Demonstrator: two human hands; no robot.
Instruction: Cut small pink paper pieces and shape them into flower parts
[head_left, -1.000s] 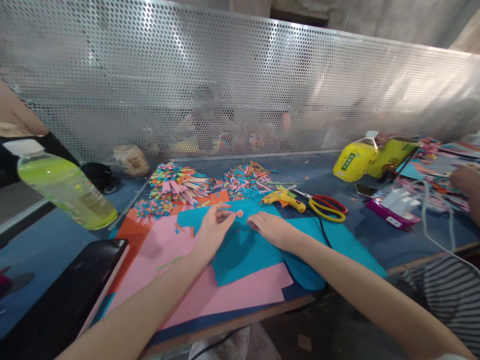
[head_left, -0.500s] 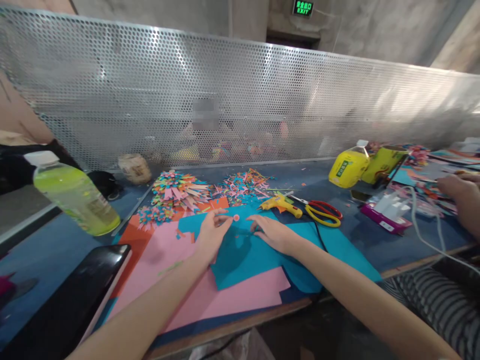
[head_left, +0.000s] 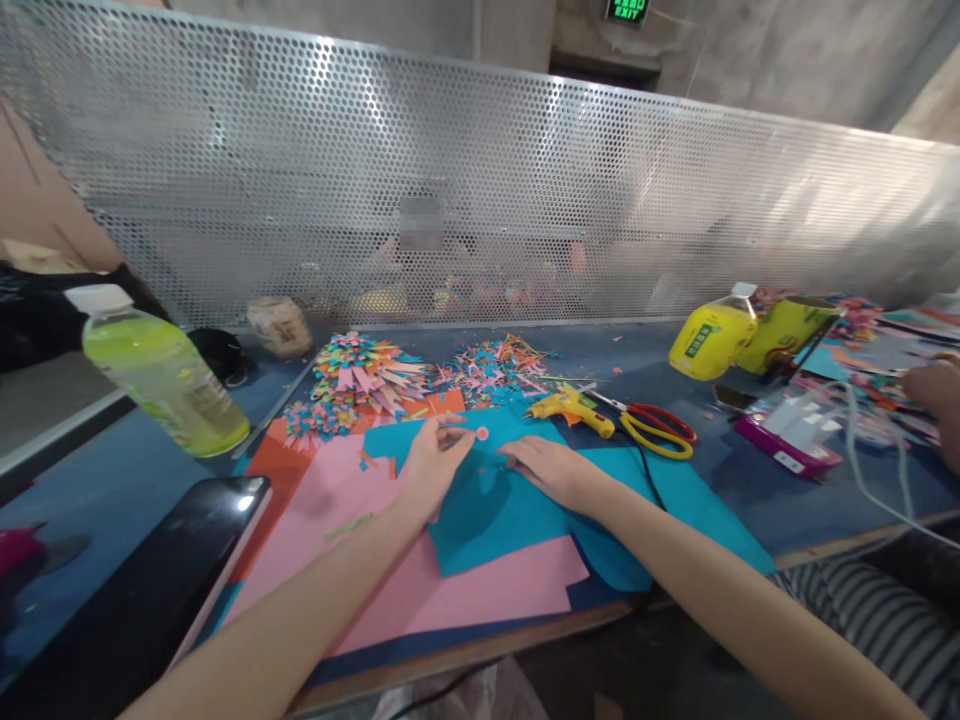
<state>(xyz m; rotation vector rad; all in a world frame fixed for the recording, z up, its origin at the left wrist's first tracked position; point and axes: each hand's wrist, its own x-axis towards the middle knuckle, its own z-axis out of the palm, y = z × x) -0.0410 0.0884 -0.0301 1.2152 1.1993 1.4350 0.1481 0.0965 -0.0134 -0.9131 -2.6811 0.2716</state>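
Between the thumb and finger of my left hand point(head_left: 436, 465) is a small round pink paper piece point(head_left: 482, 434), perhaps a rolled coil, with a paler rim. To its right, my right hand point(head_left: 553, 472) has its fingertips closed together; what they hold, if anything, is too small to make out. Both hands are over a blue paper sheet point(head_left: 487, 530), which lies on a larger pink sheet point(head_left: 405, 615). Small orange scraps point(head_left: 391, 467) lie beside my left hand. Beyond the hands are heaps of folded paper pieces point(head_left: 360, 370) and loose paper strips point(head_left: 499, 368).
A yellow glue gun point(head_left: 574, 410) and red-and-yellow-handled scissors point(head_left: 660, 430) lie right of centre. A tilted drink bottle point(head_left: 169, 375) and a black phone-like slab point(head_left: 142, 590) are at left. A perforated metal screen point(head_left: 450, 170) stands behind. Another person's hand point(head_left: 934, 400) is at far right.
The view has shifted slightly, so things sit a little further right. My right fingertips have drawn closer together. My left hand still pinches the pink piece.
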